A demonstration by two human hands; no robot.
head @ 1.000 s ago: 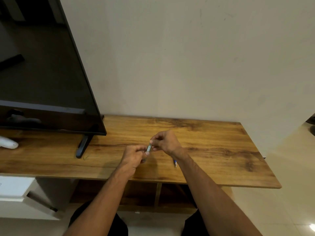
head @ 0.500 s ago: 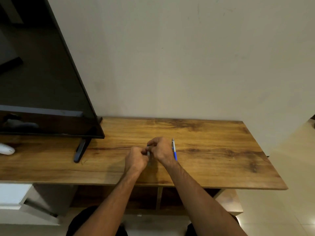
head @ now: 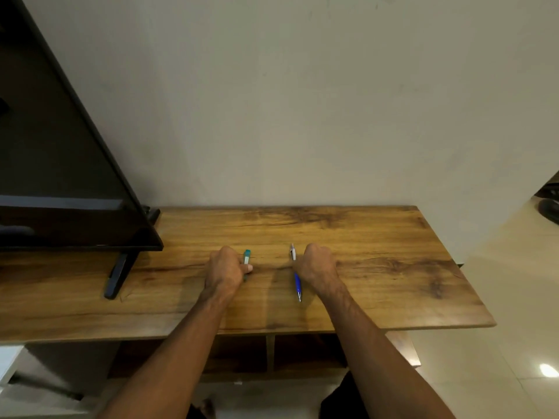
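The TV (head: pixel 60 176) fills the left end of the desk (head: pixel 393 282), its dark foot (head: pixel 116 276) reaching toward the front edge. Right of the foot, across a strip of bare wood, the left hand (head: pixel 225 269) rests on the desk, fingers curled round a green pen (head: pixel 246 257) with the thumb pressed on it. Farther right of the foot, the right hand (head: pixel 317 267) is curled round a blue pen (head: pixel 297 282), whose white top pokes out toward the wall and whose tip points at the front edge. The two pens lie well apart with clear wood between them. Farthest from the foot, open desk runs to the rounded right corner, and beyond it is pale floor (head: pixel 499 358).
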